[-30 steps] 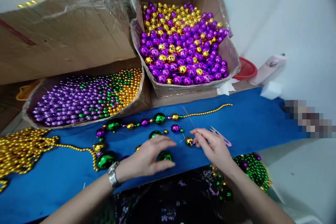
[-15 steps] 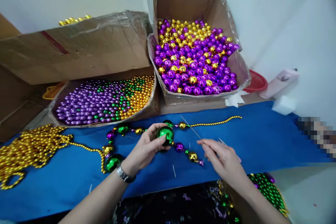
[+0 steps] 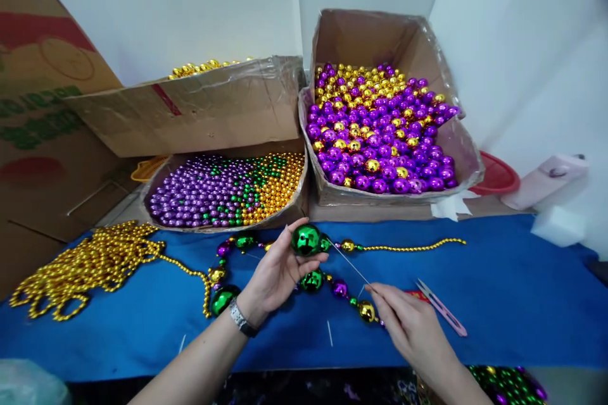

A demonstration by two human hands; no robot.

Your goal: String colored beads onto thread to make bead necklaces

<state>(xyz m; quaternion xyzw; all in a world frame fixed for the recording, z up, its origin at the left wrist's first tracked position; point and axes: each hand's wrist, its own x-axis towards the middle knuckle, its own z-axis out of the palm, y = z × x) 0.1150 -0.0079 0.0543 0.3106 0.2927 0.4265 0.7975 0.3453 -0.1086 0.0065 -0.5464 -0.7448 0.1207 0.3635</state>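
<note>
My left hand (image 3: 280,269) grips a large shiny green bead (image 3: 305,239) between thumb and fingers, with the palm turned upward. My right hand (image 3: 411,316) pinches a long thin needle (image 3: 350,261), whose tip lies close to the held bead; whether it touches is unclear. A strand of mixed green, purple and gold beads runs beneath the left hand, including a green bead (image 3: 311,280), a purple bead (image 3: 340,289) and a gold bead (image 3: 367,311). Its lower end passes behind the right hand. Another large green bead (image 3: 225,299) rests near my left wrist.
A blue cloth (image 3: 142,323) covers the table. Gold bead chains (image 3: 90,266) are heaped at left. Behind stand a box of small beads (image 3: 304,196) and a box of larger purple and gold beads (image 3: 327,196). Pink thread snips (image 3: 444,309) lie beside my right hand.
My left hand has turned palm up and lifted the green bead, uncovering a green bead on the strand. The needle tip is now closer to the held bead. The camera view has shifted.
</note>
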